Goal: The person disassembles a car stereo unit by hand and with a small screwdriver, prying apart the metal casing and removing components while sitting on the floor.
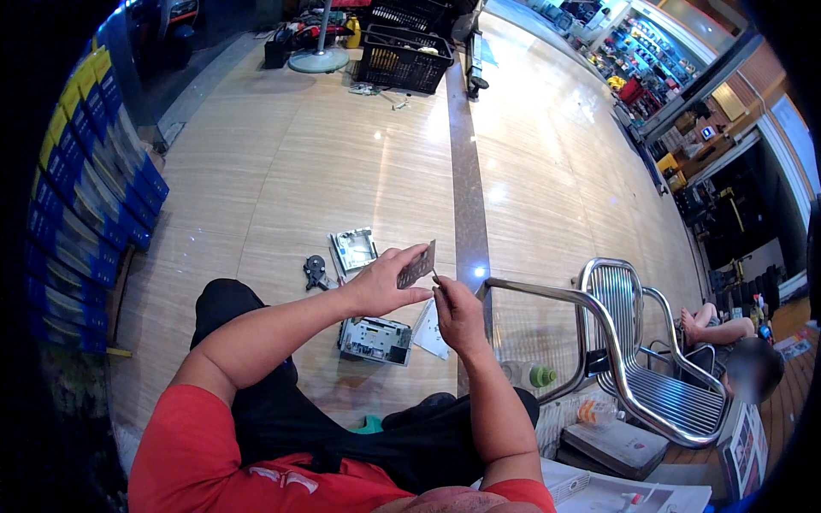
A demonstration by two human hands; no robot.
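Note:
Out in front of me, my left hand (383, 284) grips a small flat grey-brown plate (416, 270), held upright between thumb and fingers. Close beside it, my right hand (459, 313) is closed around a thin dark tool (437, 279); its tip comes near the plate's lower edge, and whether it touches I cannot tell. Below both hands an opened metal device casing (376, 340) with parts inside lies on the floor. A white sheet (432, 328) rests beside it. Farther off lie a silver tray-like housing (354, 250) and a black rounded part (315, 270).
A chrome slatted chair (629, 316) stands at right, with another person's leg (717, 332) beyond it. Near my right arm is a green-capped bottle (541, 375). Black crates (406, 58) and a round stand base (318, 60) are at the far side. Blue-and-yellow packages (85, 188) line the left.

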